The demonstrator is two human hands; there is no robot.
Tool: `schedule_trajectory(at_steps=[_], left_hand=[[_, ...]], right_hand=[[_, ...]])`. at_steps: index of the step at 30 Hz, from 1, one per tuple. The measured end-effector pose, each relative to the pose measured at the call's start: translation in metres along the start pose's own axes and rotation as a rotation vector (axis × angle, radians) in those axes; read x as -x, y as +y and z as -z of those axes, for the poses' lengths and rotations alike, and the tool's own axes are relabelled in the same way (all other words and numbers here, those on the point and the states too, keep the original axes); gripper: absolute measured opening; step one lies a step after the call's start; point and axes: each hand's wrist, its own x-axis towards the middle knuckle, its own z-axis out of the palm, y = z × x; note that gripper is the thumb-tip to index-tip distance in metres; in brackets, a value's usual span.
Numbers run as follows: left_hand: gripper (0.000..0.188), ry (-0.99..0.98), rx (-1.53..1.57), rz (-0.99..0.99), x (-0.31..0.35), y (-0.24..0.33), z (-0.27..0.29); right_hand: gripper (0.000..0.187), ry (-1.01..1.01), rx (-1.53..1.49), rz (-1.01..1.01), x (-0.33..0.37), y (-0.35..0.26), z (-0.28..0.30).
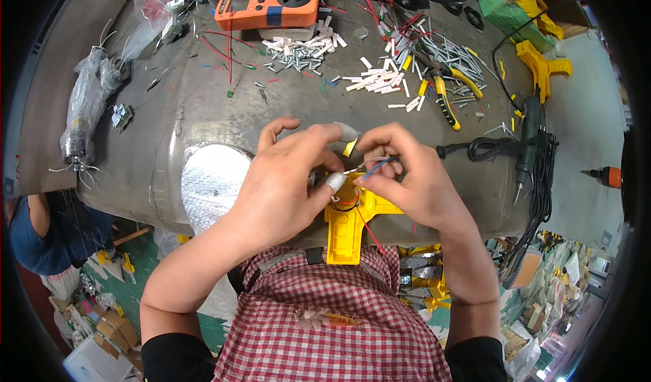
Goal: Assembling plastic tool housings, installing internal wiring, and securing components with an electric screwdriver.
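Yellow plastic housing (346, 229) braced at the near edge of the grey workbench (203, 110), freeing both hands for its wiring. Left hand (285, 178) and right hand (413, 178) pinched together on thin red and blue wires (369, 167) above it. Yellow-handled pliers (444, 97) and orange meter (266, 5) parked toward the far edge.

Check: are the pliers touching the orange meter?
Apart. The head view shows the pliers lying right of centre on the bench, with scattered white sleeves and bare bench between them and the meter.

Black short sleeves, red-white checked apron, taped left thumb (334, 180).
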Motion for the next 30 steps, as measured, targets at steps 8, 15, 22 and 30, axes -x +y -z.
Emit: schedule_trajectory(at_steps=[8,15,22,30], left_hand=[[0.048,0.173,0.087,0.156,0.014,0.000,-0.011],[0.032,0.158,0.144,0.199,0.014,-0.004,-0.012],[0.017,0.225,0.136,0.165,0.011,-0.006,-0.014],[0.024,0.251,0.006,0.094,0.012,0.000,-0.015]], right_hand=[[0.010,0.014,-0.077,-0.226,-0.003,0.003,0.002],[0.010,0.008,-0.024,-0.183,-0.002,0.002,0.001],[0.011,-0.024,0.103,-0.058,-0.003,-0.007,-0.001],[0.011,-0.030,0.053,-0.010,-0.010,-0.006,-0.007]])
